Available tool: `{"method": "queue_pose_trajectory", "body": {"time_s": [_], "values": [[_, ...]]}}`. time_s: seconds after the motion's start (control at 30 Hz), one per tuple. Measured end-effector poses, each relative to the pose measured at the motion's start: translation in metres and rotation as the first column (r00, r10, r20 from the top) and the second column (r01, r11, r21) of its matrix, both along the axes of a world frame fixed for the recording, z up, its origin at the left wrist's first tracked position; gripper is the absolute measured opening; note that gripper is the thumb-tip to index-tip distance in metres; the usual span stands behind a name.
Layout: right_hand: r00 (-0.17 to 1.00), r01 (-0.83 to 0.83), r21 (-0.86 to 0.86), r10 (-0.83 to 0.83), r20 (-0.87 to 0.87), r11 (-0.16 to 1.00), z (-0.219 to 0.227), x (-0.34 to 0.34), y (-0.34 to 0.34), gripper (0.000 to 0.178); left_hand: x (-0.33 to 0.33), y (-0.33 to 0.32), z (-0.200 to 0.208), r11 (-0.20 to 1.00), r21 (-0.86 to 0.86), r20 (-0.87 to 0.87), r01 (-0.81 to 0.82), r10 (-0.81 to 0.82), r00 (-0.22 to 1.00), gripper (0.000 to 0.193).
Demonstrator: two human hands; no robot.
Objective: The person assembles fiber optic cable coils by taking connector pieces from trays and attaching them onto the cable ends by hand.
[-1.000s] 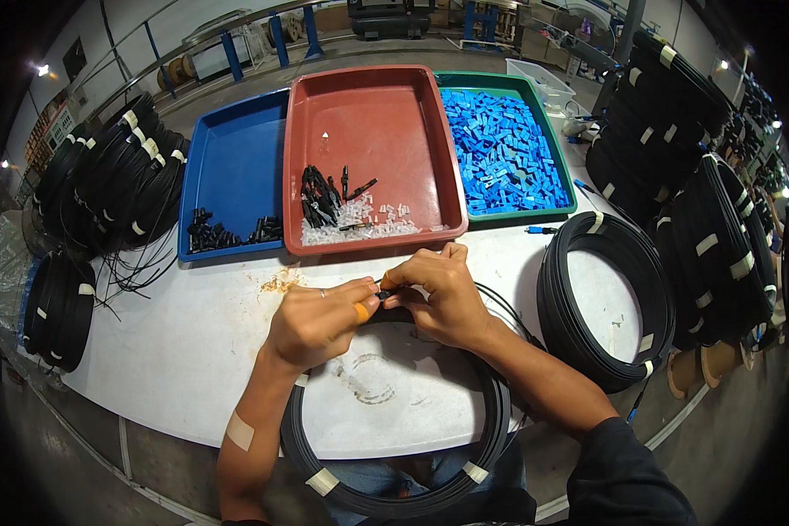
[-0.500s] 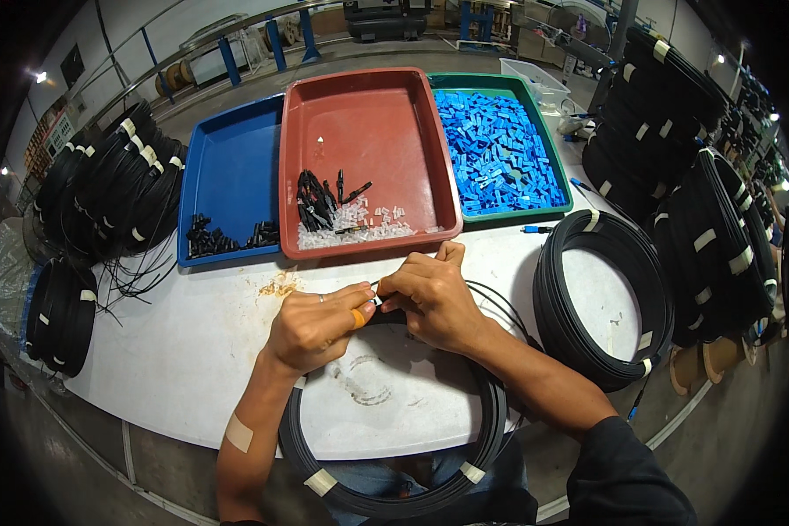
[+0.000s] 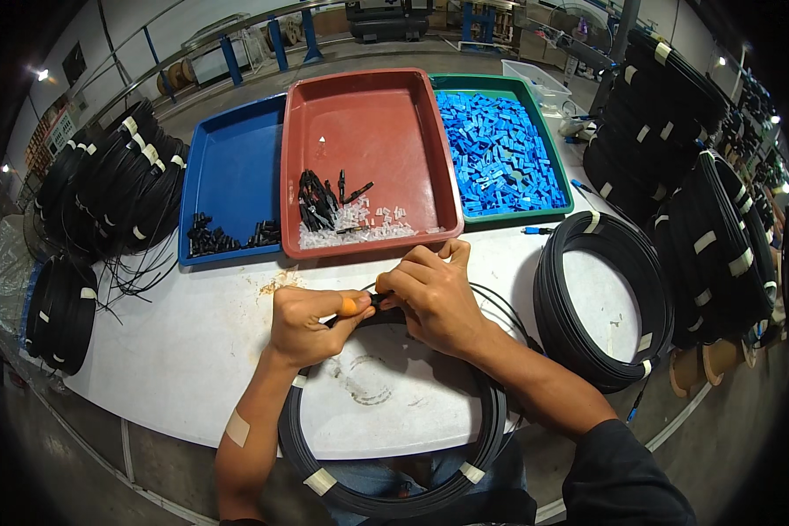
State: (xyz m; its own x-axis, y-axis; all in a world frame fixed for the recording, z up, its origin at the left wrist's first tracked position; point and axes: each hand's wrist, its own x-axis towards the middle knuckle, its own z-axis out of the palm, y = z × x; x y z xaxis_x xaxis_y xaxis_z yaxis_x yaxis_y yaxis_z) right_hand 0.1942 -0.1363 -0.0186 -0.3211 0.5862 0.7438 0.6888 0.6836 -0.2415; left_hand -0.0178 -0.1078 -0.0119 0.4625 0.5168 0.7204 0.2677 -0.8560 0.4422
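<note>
My left hand [image 3: 309,324] and my right hand [image 3: 433,296] meet above the far side of a black cable coil [image 3: 493,412]. Between their fingertips a small black cable connector [image 3: 378,300] shows, pinched from both sides. An orange wrap covers a finger of my left hand. My fingers hide most of the connector, so its ends cannot be made out. The coil is bound with pale tape and lies partly on the table, partly over its near edge at my lap. Thin black cable runs out past my right hand.
Beyond my hands stand a blue tray [image 3: 237,158] of black parts, a red tray [image 3: 368,105] with black and clear pieces, and a green tray [image 3: 556,180] full of blue connectors. Another coil [image 3: 548,298] lies right; stacked coils [image 3: 118,175] flank the table [image 3: 184,351].
The fingers of my left hand have shifted from bunched over the connector to a pinch, baring more of the black piece. A white bit between the hands no longer shows. My right hand barely moved.
</note>
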Motion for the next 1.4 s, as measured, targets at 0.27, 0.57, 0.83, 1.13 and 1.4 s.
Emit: {"method": "queue_pose_trajectory", "body": {"time_s": [0.27,0.57,0.83,1.13,1.4], "values": [[0.999,-0.038,-0.193,0.038,-0.004,0.981,-0.007,0.001,0.004,0.014,-0.002,0.006,-0.007,0.964,0.253,-0.166,0.078,-0.036,0.986,0.009],[0.997,-0.079,-0.293,0.073,-0.032,0.953,-0.001,0.005,0.003,0.014,-0.003,0.01,-0.005,0.88,0.451,-0.237,0.152,-0.046,0.97,0.008],[0.985,-0.059,-0.683,-0.067,-0.157,0.728,0.004,0.023,0.02,0.038,-0.018,0.033,-0.023,0.979,-0.145,0.017,-0.141,0.145,0.989,0.015],[0.986,0.152,-0.728,-0.157,0.061,0.668,0.003,0.054,-0.035,0.048,-0.075,0.008,-0.03,0.829,-0.398,-0.125,-0.392,0.374,0.919,0.013],[0.953,0.208,-0.745,-0.303,0.007,0.634,0.01,0.068,-0.111,0.051,-0.102,-0.063,-0.037,0.743,-0.602,0.034,-0.291,0.389,0.921,0.011]]}}
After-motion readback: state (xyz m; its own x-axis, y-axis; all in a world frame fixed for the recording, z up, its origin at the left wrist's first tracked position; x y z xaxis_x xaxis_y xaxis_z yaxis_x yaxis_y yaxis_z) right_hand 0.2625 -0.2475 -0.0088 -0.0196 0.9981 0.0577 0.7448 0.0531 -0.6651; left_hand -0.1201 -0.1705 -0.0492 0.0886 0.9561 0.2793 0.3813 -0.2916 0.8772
